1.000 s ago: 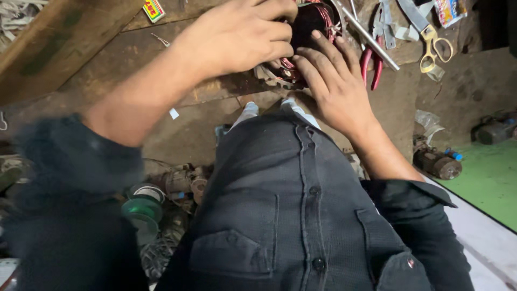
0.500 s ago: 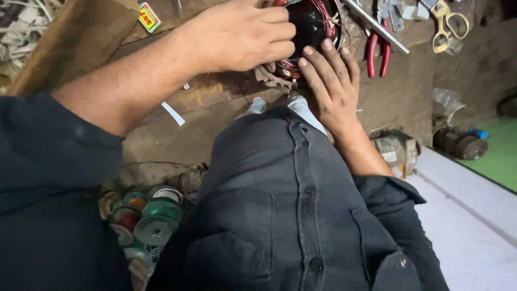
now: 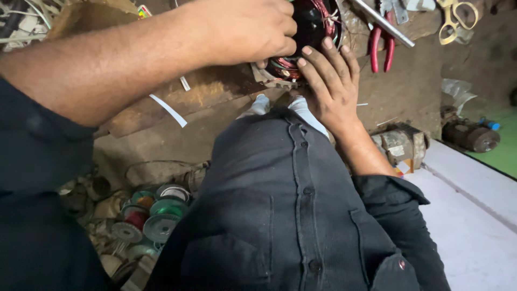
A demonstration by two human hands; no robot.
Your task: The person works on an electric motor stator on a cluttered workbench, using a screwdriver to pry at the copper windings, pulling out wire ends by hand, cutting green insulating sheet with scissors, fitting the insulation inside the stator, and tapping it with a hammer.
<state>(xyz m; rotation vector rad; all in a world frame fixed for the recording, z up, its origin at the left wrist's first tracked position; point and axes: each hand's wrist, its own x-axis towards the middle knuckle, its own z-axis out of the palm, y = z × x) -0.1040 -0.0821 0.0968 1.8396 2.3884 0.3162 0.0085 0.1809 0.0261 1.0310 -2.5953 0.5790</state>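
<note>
On the workbench (image 3: 215, 102), both hands, left hand (image 3: 245, 29) and right hand (image 3: 331, 81), around motor stator (image 3: 309, 32).

Cluttered repair workshop, worn, stained wooden workbench (image 3: 215, 102) strewn with red-handled pliers (image 3: 379, 46), yellow-handled scissors (image 3: 458, 21) and a steel rod (image 3: 385, 24), coloured wire spools (image 3: 161, 213) heaped below, grimy old electric motors (image 3: 474, 134) sat on the floor.
</note>
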